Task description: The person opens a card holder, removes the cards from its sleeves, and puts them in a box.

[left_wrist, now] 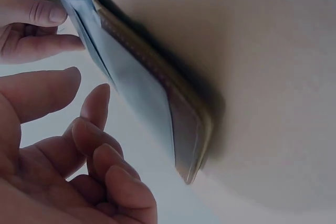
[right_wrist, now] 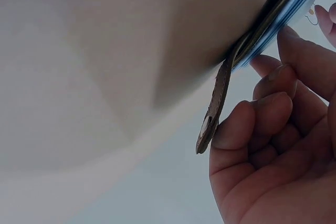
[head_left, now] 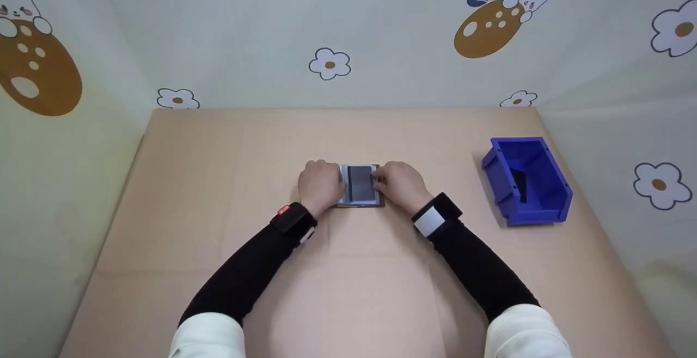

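A brown card holder [head_left: 380,204] lies opened out on the table, its clear sleeves showing a dark card [head_left: 361,183]. My left hand [head_left: 320,184] is at its left side. In the left wrist view the thumb [left_wrist: 47,93] and forefinger [left_wrist: 97,106] are apart beside the sleeves [left_wrist: 139,90], the other fingers loosely bent; whether a fingertip touches is unclear. My right hand [head_left: 404,183] pinches the right edge of the sleeves between thumb and forefinger. In the right wrist view a narrow strap [right_wrist: 214,108] sticks out from the cover, close to the curled fingers.
To the right of the hands stands a blue plastic bin [head_left: 561,194] with a dark flat piece [head_left: 519,183] inside. The brown tabletop [head_left: 228,156] meets a patterned cloth [head_left: 261,47] at the back and sides.
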### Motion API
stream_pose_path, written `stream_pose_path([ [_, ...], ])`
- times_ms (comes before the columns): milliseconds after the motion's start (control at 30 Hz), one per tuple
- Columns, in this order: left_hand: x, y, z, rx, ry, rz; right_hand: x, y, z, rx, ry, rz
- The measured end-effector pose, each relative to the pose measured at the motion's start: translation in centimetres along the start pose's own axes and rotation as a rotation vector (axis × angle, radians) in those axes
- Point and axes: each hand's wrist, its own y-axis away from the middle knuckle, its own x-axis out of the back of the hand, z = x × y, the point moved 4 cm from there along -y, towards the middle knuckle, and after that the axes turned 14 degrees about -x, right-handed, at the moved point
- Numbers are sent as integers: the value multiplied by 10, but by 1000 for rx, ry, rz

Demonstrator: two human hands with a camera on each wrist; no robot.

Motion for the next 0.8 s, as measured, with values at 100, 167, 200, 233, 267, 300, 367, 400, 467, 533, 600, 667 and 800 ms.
stream_pose_path([
  [100,-4,-1,0,9,19,-1,0,0,0,2,1,-1],
  [167,-6,-2,0,20,41,0,-1,0,1,5,2,-2],
  [200,-7,-3,0,25,50,3,-1,0,1,6,2,-1],
  [233,-8,-3,0,29,56,5,-1,0,1,8,3,-1],
  [267,-9,-3,0,32,61,6,-1,0,1,10,3,1],
  [300,-10,-4,0,32,61,6,-1,0,1,11,4,4],
  [367,-11,-4,0,35,63,5,-1,0,1,12,3,7],
  [400,-12,-4,0,34,63,4,-1,0,1,12,2,8],
  [467,-13,-4,0,35,65,6,-1,0,1,11,1,10],
  [533,-14,-5,0,41,69,1,-1,0,0,11,2,12],
  [600,-14,-5,0,48,66,-9,-2,0,0,11,5,13],
  [667,-15,-6,0,56,66,-28,-2,0,0,11,7,14],
  [800,-16,-7,0,73,71,-63,-2,0,0,13,2,15],
])
